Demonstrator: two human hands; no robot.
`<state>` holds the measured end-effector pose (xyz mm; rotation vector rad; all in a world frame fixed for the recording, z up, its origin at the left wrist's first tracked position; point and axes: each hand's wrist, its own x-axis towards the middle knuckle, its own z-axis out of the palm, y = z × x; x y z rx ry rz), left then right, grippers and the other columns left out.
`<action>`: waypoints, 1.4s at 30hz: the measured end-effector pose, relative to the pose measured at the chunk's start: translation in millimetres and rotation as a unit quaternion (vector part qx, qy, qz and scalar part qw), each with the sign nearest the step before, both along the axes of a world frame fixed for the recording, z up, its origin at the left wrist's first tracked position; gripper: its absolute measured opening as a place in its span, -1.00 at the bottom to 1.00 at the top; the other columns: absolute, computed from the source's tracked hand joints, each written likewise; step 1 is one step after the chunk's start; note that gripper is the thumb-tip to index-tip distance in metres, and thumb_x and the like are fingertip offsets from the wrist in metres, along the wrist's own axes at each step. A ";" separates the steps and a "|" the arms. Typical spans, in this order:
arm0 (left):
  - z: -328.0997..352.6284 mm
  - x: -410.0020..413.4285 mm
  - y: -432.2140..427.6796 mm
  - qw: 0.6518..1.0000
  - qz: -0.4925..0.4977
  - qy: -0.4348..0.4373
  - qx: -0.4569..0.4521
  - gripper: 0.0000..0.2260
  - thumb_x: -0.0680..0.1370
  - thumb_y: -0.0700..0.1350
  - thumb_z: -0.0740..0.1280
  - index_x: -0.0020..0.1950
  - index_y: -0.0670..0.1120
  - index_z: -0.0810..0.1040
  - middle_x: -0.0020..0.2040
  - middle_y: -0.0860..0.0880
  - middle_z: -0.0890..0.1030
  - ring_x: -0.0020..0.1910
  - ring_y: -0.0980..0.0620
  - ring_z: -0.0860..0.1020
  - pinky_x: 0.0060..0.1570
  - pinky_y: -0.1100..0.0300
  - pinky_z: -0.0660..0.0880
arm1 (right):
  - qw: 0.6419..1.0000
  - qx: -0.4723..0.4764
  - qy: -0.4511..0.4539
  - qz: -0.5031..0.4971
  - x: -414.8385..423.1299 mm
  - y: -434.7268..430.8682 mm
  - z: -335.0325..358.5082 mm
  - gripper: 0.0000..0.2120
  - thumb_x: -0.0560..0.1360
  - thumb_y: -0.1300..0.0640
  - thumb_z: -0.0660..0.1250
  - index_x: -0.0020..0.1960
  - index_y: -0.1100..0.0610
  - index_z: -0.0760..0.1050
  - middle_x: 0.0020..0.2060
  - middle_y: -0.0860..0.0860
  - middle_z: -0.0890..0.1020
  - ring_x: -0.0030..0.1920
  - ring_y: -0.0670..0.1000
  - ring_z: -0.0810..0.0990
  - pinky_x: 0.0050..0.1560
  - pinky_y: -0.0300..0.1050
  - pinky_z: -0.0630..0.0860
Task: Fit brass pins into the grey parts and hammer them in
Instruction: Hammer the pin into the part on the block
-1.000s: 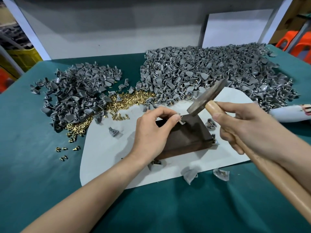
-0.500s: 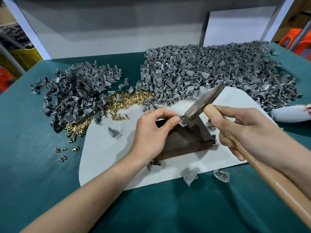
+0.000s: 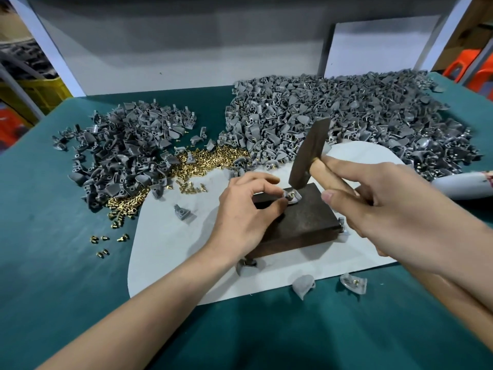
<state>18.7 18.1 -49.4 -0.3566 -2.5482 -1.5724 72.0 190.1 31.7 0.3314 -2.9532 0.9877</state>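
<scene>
A small grey part (image 3: 293,198) with a brass pin in it lies on the far corner of a dark wooden block (image 3: 301,220). My left hand (image 3: 248,214) pinches the part at its left side and rests on the block. My right hand (image 3: 386,209) grips the wooden handle of a hammer (image 3: 309,153). The hammer's dark head stands nearly upright, its lower face just above the pin. A heap of loose brass pins (image 3: 202,161) lies behind the block.
A large pile of grey parts (image 3: 346,116) fills the back right and a smaller pile (image 3: 125,153) the back left. The block sits on a white sheet (image 3: 173,241) over a teal cloth (image 3: 53,263). Stray parts (image 3: 353,283) lie near the front edge.
The hammer head has swung down from a raised tilt to stand over the pin. My left hand has kept its pinch on the part.
</scene>
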 end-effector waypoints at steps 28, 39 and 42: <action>-0.6 -1.8 0.5 1.000 0.008 -0.002 0.011 -0.79 0.43 -0.21 0.49 -0.24 0.09 0.58 -0.02 0.21 0.52 0.16 0.02 0.48 0.27 0.07 0.35 | 0.990 0.115 0.073 -0.039 3.9 -7.1 1.6 -0.51 0.40 -0.16 0.09 0.33 -0.21 0.30 -0.53 -0.13 0.40 -0.43 0.06 0.47 -0.34 0.04 0.46; -3.0 -3.3 0.9 1.000 0.008 0.008 0.023 -0.74 0.41 -0.22 0.51 -0.28 0.13 0.56 -0.06 0.20 0.53 0.14 -0.01 0.50 0.24 0.05 0.39 | 0.979 0.189 0.071 -0.022 6.2 -13.6 -6.2 -0.61 0.51 -0.15 0.03 0.33 -0.26 0.11 -0.21 0.00 0.52 -0.08 0.17 0.58 -0.15 0.00 0.48; -2.1 -3.0 1.3 0.999 0.013 0.003 0.036 -0.74 0.41 -0.22 0.50 -0.29 0.12 0.57 -0.06 0.20 0.54 0.13 0.04 0.50 0.24 0.06 0.39 | 0.976 0.162 0.144 -0.015 6.0 -11.1 -7.3 -0.58 0.44 -0.19 -0.02 0.30 -0.26 0.10 -0.29 -0.01 0.54 -0.18 0.16 0.59 -0.28 -0.02 0.44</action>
